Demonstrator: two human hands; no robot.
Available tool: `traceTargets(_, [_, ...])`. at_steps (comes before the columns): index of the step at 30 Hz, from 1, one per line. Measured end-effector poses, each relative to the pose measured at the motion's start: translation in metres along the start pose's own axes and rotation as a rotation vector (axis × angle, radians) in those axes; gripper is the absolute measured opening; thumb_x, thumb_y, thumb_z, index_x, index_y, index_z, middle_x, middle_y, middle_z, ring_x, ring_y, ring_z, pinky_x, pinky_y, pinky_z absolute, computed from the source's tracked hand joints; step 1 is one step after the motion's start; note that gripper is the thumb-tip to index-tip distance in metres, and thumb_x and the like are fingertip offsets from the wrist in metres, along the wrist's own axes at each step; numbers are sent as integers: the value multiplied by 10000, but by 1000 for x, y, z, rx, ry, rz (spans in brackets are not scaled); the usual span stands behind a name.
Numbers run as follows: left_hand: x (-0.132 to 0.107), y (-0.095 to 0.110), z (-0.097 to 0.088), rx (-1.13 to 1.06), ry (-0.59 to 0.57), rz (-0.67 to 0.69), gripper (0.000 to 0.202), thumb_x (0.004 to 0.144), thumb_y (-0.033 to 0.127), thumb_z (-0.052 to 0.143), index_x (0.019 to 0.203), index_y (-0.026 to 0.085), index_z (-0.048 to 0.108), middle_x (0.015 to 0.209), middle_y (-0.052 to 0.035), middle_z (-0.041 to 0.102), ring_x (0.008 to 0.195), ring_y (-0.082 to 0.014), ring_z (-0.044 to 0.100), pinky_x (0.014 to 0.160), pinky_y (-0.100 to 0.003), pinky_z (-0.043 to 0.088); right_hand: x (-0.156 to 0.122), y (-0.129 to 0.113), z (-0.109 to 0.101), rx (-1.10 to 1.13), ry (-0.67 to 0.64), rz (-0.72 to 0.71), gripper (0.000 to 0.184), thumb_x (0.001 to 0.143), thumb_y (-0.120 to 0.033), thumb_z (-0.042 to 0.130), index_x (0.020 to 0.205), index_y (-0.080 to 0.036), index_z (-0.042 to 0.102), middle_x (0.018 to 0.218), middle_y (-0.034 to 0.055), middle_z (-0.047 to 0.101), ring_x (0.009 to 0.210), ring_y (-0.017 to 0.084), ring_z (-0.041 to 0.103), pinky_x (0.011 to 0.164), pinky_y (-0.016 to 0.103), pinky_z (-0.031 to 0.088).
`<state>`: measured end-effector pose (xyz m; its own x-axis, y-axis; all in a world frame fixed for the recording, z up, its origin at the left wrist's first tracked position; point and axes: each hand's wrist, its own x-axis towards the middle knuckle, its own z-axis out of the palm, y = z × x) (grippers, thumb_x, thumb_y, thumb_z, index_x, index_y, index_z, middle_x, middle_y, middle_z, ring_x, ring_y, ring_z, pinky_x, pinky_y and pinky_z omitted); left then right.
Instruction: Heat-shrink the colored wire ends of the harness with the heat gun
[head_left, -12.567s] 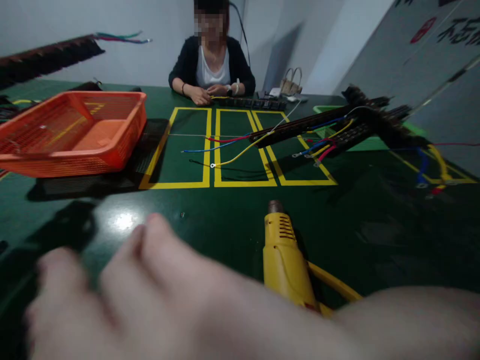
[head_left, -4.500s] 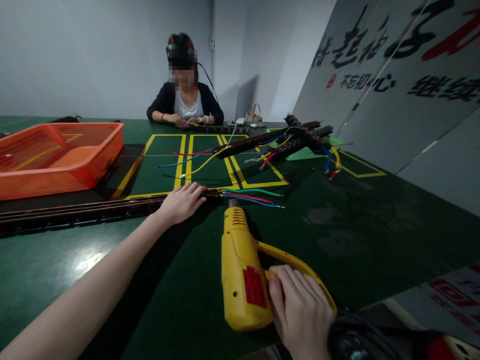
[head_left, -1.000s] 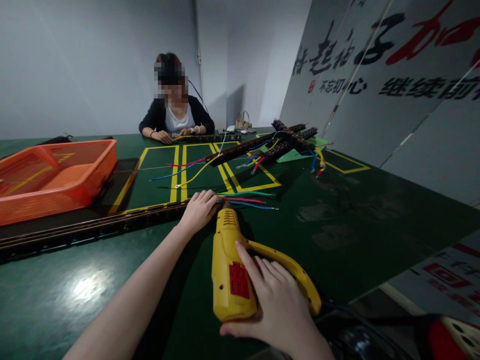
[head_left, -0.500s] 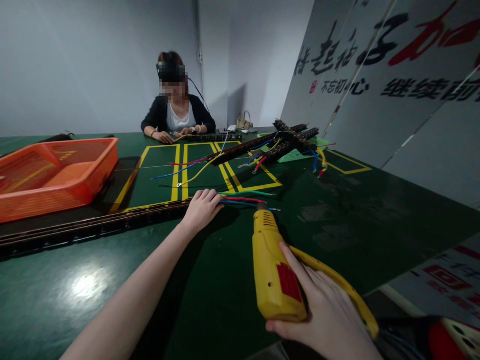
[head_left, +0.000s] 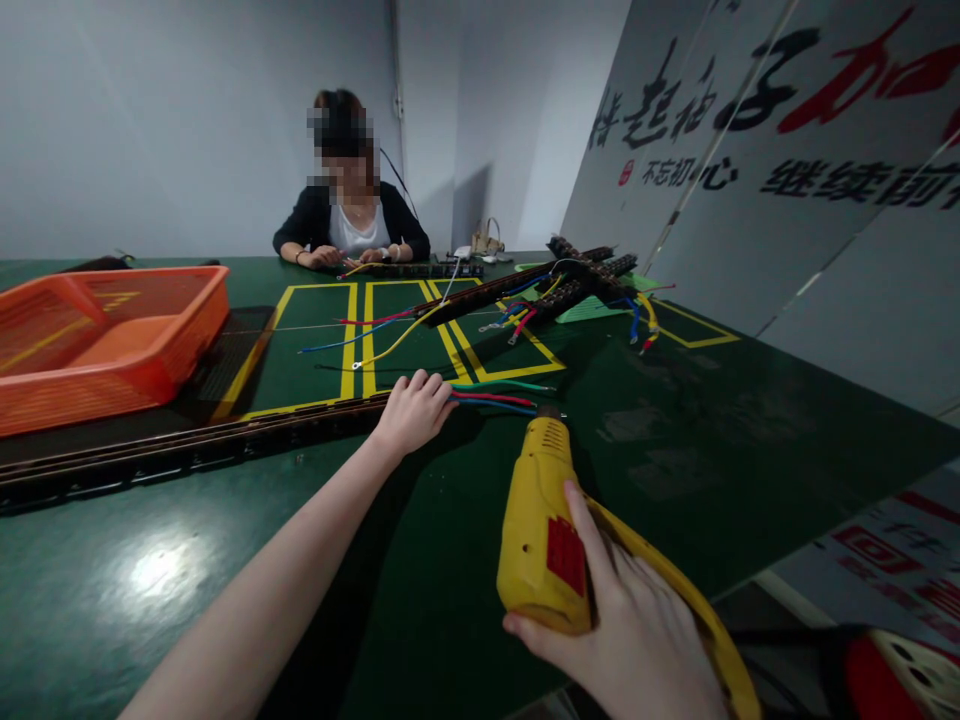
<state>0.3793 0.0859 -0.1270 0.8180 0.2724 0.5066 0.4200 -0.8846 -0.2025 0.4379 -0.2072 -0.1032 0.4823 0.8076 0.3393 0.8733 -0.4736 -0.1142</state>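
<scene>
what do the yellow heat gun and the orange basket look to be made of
Yellow heat gun: probably hard plastic, satin, judging by its smooth moulded contours; its dark nozzle may be metal, dull and separate-looking. Orange basket: likely plastic, slightly glossy, perforated and evenly coloured.

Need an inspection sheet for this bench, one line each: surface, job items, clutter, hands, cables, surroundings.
Surface: green table with yellow tape outlines.
Job items: long dark strip, with green wire, red wire and blue wire at its right end; yellow heat gun, its nozzle at the blue wire's tip in view, contact unclear.
Clutter: orange basket at left; crossed dark strips with wires over a green tray.
Hands: left hand closed over the strip's right end; right hand gripping the heat gun.
Cables: dark cord, lower right; where it leads cannot be told.
Surroundings: person seated across the table; lettered wall panel at right.
</scene>
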Motion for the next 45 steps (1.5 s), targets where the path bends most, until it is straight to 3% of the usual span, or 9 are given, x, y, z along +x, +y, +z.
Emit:
traceTargets(9, [0,-2,5,-37,9,-75,279,959,359,346,959,186,565,948,-93,587,934,-265,491,747,-378,357,3,-26,15,51,41,-159,1256,536,-735,693,1485,-142,122,1120,153,640,934,328,633,783,444,513])
traceTargets(15, [1,-4,5,-108,-1,-78,231,952,315,378,930,169,554,933,-87,586,926,-250,488,810,-382,369,15,-49,15,168,-86,-255,1324,479,-775,695,1491,-124,142,1113,159,643,948,320,633,814,431,518])
traceTargets(22, [-3,-10,1,-166,-23,-25,180,937,231,374,982,178,540,962,-85,566,936,-242,483,763,-360,391,20,-52,16,196,-129,-286,1315,478,-806,672,1480,-92,208,1109,166,644,947,323,631,821,442,520])
traceTargets(31, [-7,-12,4,-145,47,-71,143,912,204,416,984,194,540,1085,-83,555,958,-225,515,812,-360,406,18,-34,17,201,-134,-318,1296,475,-828,652,1486,-145,215,1182,150,623,1006,328,624,855,450,513])
traceTargets(36, [-8,-12,5,-127,46,-116,149,908,221,436,1017,192,534,1030,-74,581,946,-229,529,797,-364,406,17,-13,13,182,-156,-279,1277,496,-842,623,1493,-172,187,1185,143,622,995,324,628,840,459,514])
traceTargets(45, [-10,-14,7,-123,52,-111,153,917,268,458,1027,211,548,1050,-69,588,938,-217,544,803,-348,402,11,25,3,112,-79,-175,1285,489,-698,746,1502,-234,105,1226,81,610,982,284,636,792,391,533])
